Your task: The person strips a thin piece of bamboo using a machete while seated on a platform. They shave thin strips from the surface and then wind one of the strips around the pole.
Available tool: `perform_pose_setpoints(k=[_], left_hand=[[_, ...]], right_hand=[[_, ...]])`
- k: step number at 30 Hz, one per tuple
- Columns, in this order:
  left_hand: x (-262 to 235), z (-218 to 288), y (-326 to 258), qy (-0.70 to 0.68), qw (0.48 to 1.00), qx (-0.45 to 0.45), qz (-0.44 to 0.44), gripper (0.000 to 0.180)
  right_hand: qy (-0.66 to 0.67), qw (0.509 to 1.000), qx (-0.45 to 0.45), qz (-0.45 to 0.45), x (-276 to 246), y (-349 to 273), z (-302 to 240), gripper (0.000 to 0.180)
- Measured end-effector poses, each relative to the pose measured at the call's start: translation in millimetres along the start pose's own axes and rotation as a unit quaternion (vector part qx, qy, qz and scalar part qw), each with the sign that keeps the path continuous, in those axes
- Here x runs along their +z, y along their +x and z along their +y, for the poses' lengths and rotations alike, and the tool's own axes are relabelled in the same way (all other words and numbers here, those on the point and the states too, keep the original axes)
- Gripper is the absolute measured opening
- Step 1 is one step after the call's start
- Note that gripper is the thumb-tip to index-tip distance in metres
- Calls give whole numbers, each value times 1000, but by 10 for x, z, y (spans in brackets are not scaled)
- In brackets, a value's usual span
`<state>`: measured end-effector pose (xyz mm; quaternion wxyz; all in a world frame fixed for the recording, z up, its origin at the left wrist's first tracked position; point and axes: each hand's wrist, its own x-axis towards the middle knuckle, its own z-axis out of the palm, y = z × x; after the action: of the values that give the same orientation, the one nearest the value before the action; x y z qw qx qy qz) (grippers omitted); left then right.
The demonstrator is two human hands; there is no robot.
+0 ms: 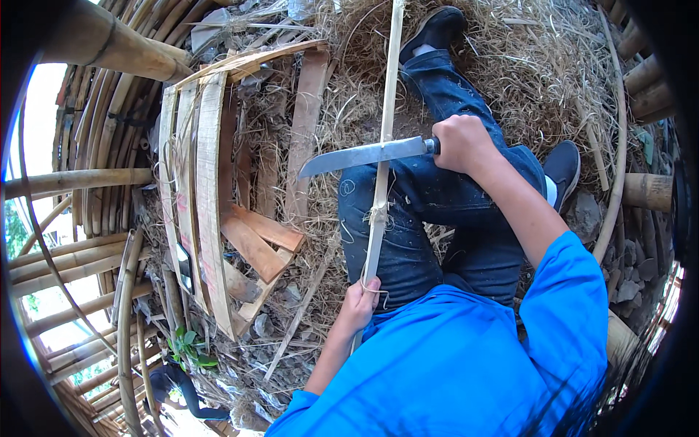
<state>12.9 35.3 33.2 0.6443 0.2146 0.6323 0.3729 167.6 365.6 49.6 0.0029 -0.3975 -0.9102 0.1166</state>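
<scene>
Fingers of the right hand point(464, 146) curl round a dark-handled steel knife point(360, 156) crossing a long, pale bamboo strip point(381, 189) over blue denim jeans point(408, 247); those of the left hand point(357, 304) clasp the likely light, springy strip, sensibly clear of the blade.

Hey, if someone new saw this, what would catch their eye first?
Probably the broad steel knife in the right fingers, crossing the long, pale, narrow strip that the left fingers grip lower down. Next, the bright blue cloth shirt filling the lower middle, then the pale, slatted wooden frame at left and curly tan shavings up top.
</scene>
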Motion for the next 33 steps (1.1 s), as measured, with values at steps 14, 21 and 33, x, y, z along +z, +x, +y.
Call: perform_pose_setpoints(k=[14,21,33], left_hand=[[-37,-89,-138,-5,1000,14,3,32],[-111,-76,-63,2,1000,-10,-23,33],[-1,-40,-206,53,998,-10,21,31]], right_hand=[[-30,919,385,77,-620,74,1896,29],[157,917,282,236,-612,-396,1271,28],[45,996,1,-72,-330,-30,2,19]])
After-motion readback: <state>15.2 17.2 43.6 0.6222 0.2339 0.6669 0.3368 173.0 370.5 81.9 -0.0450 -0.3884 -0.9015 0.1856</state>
